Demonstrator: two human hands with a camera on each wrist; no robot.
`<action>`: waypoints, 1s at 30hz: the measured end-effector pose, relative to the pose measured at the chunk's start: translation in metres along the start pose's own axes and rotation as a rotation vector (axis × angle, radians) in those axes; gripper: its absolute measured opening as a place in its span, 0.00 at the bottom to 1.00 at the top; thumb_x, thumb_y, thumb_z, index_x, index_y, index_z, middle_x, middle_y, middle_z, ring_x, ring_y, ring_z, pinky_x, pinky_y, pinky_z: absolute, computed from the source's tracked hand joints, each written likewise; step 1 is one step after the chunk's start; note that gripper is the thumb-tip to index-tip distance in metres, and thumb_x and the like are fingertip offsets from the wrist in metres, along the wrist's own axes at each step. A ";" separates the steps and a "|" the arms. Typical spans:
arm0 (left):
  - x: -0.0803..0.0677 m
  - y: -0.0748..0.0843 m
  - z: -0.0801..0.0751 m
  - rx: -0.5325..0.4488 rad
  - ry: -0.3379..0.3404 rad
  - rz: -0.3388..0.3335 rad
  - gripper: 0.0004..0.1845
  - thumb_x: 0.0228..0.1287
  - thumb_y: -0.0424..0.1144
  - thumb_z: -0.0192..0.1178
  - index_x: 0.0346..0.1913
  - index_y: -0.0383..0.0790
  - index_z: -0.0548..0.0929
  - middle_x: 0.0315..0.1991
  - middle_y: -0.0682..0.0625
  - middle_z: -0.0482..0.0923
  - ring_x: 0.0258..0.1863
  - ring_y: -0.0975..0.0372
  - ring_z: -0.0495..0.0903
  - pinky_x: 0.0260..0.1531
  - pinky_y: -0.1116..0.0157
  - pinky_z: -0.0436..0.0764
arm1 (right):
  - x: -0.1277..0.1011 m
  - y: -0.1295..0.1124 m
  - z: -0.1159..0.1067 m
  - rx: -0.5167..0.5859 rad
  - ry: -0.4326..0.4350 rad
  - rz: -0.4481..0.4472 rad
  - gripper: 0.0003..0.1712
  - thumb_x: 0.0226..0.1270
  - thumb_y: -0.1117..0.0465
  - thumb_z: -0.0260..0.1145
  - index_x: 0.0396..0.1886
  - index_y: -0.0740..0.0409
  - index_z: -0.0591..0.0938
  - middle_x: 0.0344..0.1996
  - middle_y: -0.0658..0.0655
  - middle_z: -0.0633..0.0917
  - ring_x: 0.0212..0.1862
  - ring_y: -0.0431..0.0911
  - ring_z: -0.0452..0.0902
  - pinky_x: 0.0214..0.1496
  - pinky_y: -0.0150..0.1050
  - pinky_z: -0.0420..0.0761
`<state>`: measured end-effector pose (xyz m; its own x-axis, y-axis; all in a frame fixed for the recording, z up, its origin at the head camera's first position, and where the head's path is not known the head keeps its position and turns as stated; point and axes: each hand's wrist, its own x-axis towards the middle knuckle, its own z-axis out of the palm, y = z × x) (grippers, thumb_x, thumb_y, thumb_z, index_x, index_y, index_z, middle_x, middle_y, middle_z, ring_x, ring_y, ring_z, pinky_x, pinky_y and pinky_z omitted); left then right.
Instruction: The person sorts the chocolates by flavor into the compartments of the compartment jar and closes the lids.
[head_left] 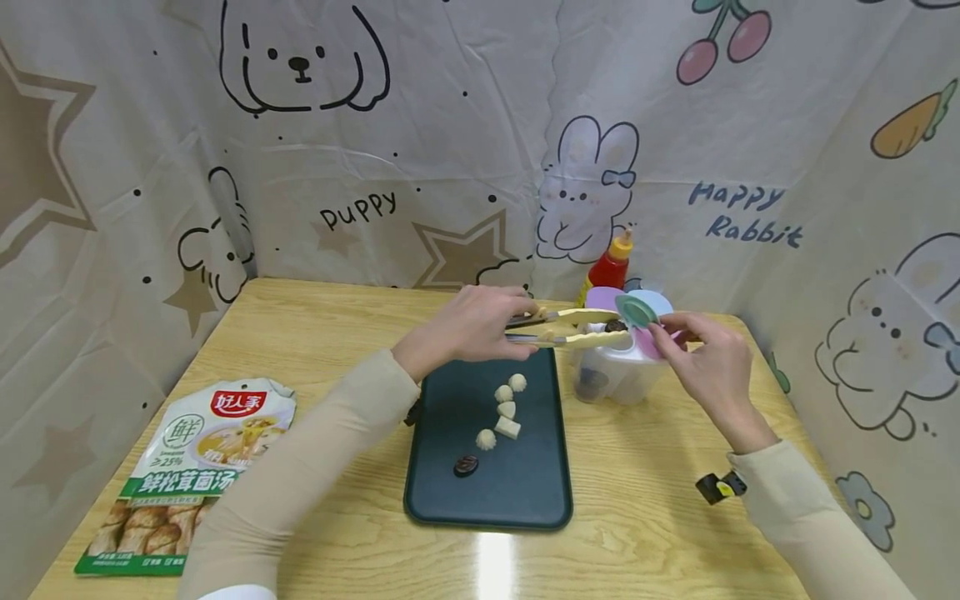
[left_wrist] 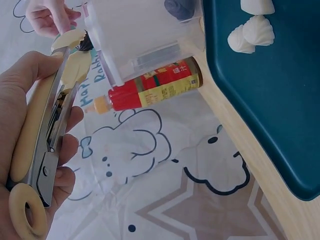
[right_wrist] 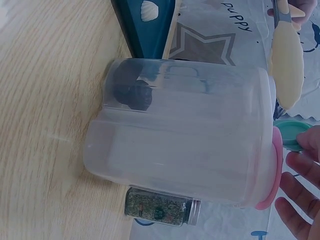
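My left hand (head_left: 487,325) grips a pair of tongs (head_left: 596,340) with cream-coloured tips. Between those tips is a small dark brown piece (head_left: 615,326), held over the top of a clear plastic container (head_left: 622,382). My right hand (head_left: 712,358) pinches the raised green lid (head_left: 636,310) of one compartment between thumb and finger. The container's other lids are purple, blue and pink. A dark lump (right_wrist: 132,95) shows inside through its wall. On the dark green tray (head_left: 487,507) lie several white pieces (head_left: 507,427), some shell-shaped, and a ridged dark brown oval piece (head_left: 466,465).
Behind the container stands a red sauce bottle (head_left: 609,271) with a yellow cap. A soup packet (head_left: 195,467) lies at the table's left. Beside the container is a small spice jar (right_wrist: 157,206). Printed cloth (head_left: 420,83) hangs around the wooden table.
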<state>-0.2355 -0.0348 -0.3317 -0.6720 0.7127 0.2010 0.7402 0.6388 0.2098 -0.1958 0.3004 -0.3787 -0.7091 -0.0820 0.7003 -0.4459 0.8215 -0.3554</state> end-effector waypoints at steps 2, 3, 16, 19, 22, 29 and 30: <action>0.001 0.000 0.002 0.001 -0.006 0.000 0.25 0.66 0.55 0.71 0.60 0.46 0.87 0.46 0.52 0.85 0.26 0.63 0.72 0.23 0.71 0.63 | 0.000 0.000 0.000 -0.001 0.000 0.001 0.09 0.61 0.66 0.79 0.41 0.63 0.92 0.31 0.62 0.92 0.28 0.53 0.83 0.34 0.14 0.63; 0.002 0.000 0.002 0.003 -0.007 0.000 0.25 0.66 0.56 0.71 0.60 0.46 0.87 0.46 0.52 0.85 0.26 0.63 0.72 0.22 0.71 0.62 | 0.000 0.001 0.000 -0.004 0.000 0.001 0.09 0.61 0.66 0.79 0.41 0.63 0.92 0.32 0.62 0.92 0.27 0.52 0.83 0.34 0.14 0.63; -0.039 -0.015 -0.003 -0.002 -0.008 -0.038 0.28 0.65 0.57 0.72 0.62 0.45 0.86 0.52 0.49 0.86 0.33 0.62 0.76 0.33 0.66 0.72 | 0.000 0.004 0.001 -0.010 0.007 -0.004 0.09 0.60 0.66 0.79 0.40 0.63 0.92 0.31 0.62 0.92 0.27 0.46 0.81 0.34 0.15 0.64; -0.058 -0.020 -0.004 -0.008 0.000 -0.050 0.27 0.63 0.55 0.73 0.60 0.43 0.87 0.46 0.49 0.86 0.32 0.62 0.75 0.31 0.67 0.71 | 0.000 0.004 0.001 -0.011 0.003 0.001 0.10 0.60 0.65 0.80 0.40 0.63 0.92 0.31 0.61 0.92 0.28 0.37 0.79 0.34 0.15 0.64; -0.079 -0.024 -0.006 -0.004 0.017 -0.053 0.26 0.62 0.53 0.74 0.57 0.43 0.88 0.42 0.50 0.85 0.30 0.64 0.73 0.30 0.68 0.69 | 0.000 0.004 0.000 -0.008 0.001 0.003 0.10 0.60 0.65 0.80 0.40 0.63 0.92 0.31 0.62 0.92 0.29 0.30 0.76 0.34 0.15 0.64; -0.121 -0.028 -0.005 0.002 0.037 -0.050 0.25 0.59 0.52 0.75 0.55 0.42 0.89 0.35 0.53 0.81 0.22 0.68 0.65 0.22 0.71 0.62 | -0.001 0.004 0.001 -0.011 -0.001 -0.002 0.10 0.60 0.65 0.79 0.40 0.64 0.91 0.31 0.62 0.92 0.28 0.45 0.81 0.34 0.15 0.64; -0.127 -0.028 -0.005 0.004 0.037 -0.055 0.24 0.59 0.52 0.76 0.54 0.42 0.89 0.34 0.54 0.81 0.22 0.69 0.64 0.22 0.72 0.62 | -0.001 0.004 0.001 -0.011 -0.002 -0.003 0.10 0.60 0.66 0.79 0.41 0.64 0.91 0.31 0.62 0.92 0.28 0.48 0.82 0.34 0.15 0.64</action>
<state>-0.1714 -0.1448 -0.3588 -0.7119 0.6654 0.2248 0.7023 0.6779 0.2175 -0.1977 0.3035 -0.3814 -0.7087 -0.0853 0.7003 -0.4423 0.8271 -0.3468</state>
